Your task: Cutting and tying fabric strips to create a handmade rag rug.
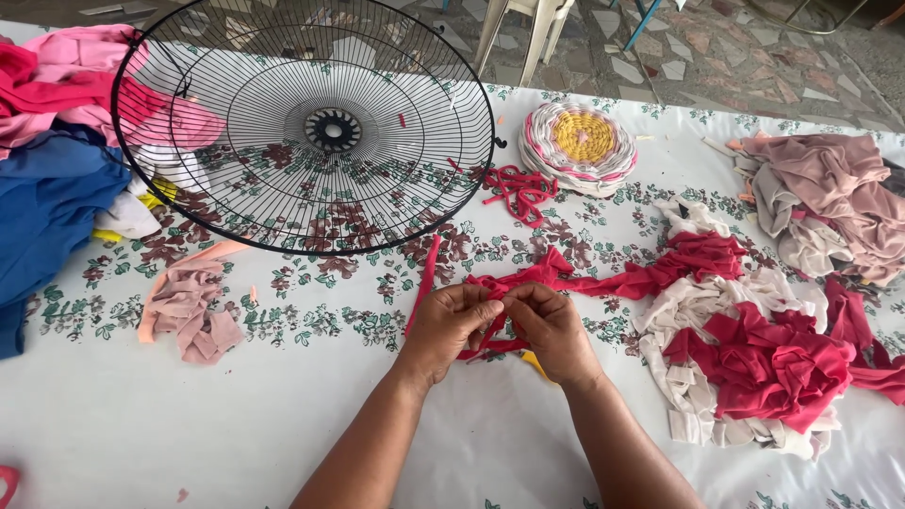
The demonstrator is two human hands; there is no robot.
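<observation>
My left hand (451,323) and my right hand (551,328) meet at the middle of the table, both pinching the same red fabric strip (603,280). The strip runs right from my fingers toward a heap of red and cream fabric strips (754,353). One loose end of the red strip (426,273) trails up to the left of my left hand. Something small and yellow (534,362) peeks out under my right hand.
A black wire fan guard (304,123) lies at the back left. Behind it sit pink cloth (66,80) and blue cloth (47,207). A round woven mat (579,143), red scraps (517,191), pink pieces (189,306) and mauve cloth (834,193) lie on the floral tablecloth (236,415).
</observation>
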